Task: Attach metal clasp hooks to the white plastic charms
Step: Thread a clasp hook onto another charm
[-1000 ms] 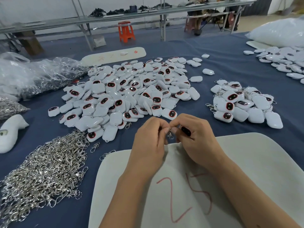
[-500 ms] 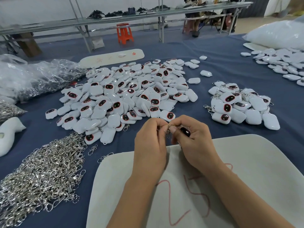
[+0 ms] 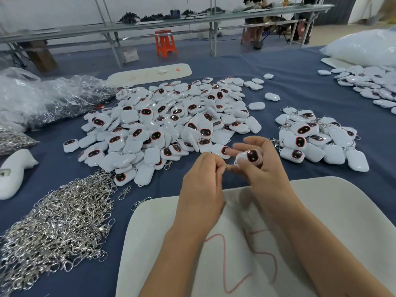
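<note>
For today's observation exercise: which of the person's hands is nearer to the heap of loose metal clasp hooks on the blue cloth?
Left. The left hand is just to the right of the heap of clasp hooks; the right hand, holding a white charm, lies further right, beyond the left hand.

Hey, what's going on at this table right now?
A person is fitting clasps onto charms. The right hand holds one white charm while the left hand pinches a small metal clasp hook at its loop. A big pile of bare charms lies ahead, a smaller pile with clasps fitted to the right, and a heap of loose hooks to the left.
</note>
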A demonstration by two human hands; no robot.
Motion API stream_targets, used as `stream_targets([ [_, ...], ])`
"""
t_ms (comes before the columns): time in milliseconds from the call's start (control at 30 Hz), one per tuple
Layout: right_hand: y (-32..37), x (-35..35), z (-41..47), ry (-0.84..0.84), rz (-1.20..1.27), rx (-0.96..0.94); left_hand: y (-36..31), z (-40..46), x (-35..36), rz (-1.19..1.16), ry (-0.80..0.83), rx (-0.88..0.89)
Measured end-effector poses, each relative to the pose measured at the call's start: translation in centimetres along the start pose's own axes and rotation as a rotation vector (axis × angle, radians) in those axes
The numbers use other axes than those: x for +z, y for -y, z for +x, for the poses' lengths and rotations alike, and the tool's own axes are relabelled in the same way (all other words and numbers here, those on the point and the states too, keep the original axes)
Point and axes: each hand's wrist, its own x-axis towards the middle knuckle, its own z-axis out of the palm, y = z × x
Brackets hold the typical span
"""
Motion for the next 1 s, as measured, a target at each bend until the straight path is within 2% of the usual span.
stream_targets([
  [67,0.12,-0.22,0.41,-0.031,0.075,0.042,0.00,0.05,-0.07,0.008,0.010,0.017],
  [167,0.30,-0.47,0.53,-0.079,0.036,0.065,-0.03,0.01,-0.10,0.008,0.039,0.033],
  [300,-0.27,-0.78,0.27,-0.142,-0.375,-0.134,-0.28,-0.21,-0.12,-0.007,0.127,0.015],
  [333,-0.42,-0.77,0.33,-0.173,-0.394,-0.152,-0.30,-0.26,-0.08,-0.009,0.145,0.011],
  [400,-0.30,-0.72,0.41,-0.207,-0.279,-0.127,-0.29,-0.36,-0.03,-0.022,0.173,0.002],
  [500,0.13,-0.91,0.63,-0.173,0.006,-0.044,-0.12,-0.42,-0.04,-0.050,0.200,-0.042],
  [567,0.18,-1.06,0.74,-0.139,0.060,-0.021,-0.02,-0.33,-0.06,-0.087,0.209,-0.085],
  [767,0.20,-0.77,0.37,-0.088,0.032,-0.012,0.02,0.02,-0.06,-0.242,0.198,-0.172],
  [900,-0.05,-0.87,0.43,-0.156,-0.284,-0.096,0.18,0.03,0.03,-0.234,0.194,-0.172],
  [1000,-0.13,-0.83,0.38,-0.142,-0.267,-0.060,0.25,-0.01,0.03,-0.218,0.221,-0.154],
])
